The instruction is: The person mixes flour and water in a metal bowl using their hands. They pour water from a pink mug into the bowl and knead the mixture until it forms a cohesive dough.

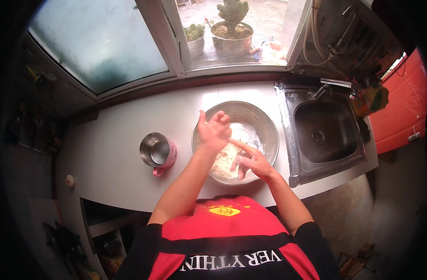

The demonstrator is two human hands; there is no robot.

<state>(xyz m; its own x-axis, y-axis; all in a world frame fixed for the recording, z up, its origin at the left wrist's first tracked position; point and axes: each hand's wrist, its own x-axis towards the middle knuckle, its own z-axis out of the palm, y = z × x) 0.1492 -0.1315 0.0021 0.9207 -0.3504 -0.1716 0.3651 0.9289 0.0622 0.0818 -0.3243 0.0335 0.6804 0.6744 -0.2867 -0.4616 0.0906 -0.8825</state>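
Note:
A wide stainless steel bowl [266, 115] stands on the white counter in front of me. Shaggy, crumbly dough [225, 162] and loose white flour [242, 131] lie in its bottom. Above the bowl's left part my left hand [214, 131] is raised, palm turned up and fingers loosely curled, holding nothing. My right hand [252, 162] is over the dough, its index finger stretched toward the base of my left hand. Flour clings to its fingers, which are apart and hold nothing. Whether that fingertip touches the left hand is hard to tell.
Left of the bowl stands a pink metal mug [158, 150] with a shiny inside. A steel sink [325, 133] with a faucet [334, 83] is set into the counter [119, 140] at right. Behind runs a window [105, 42], with potted plants [232, 35] outside.

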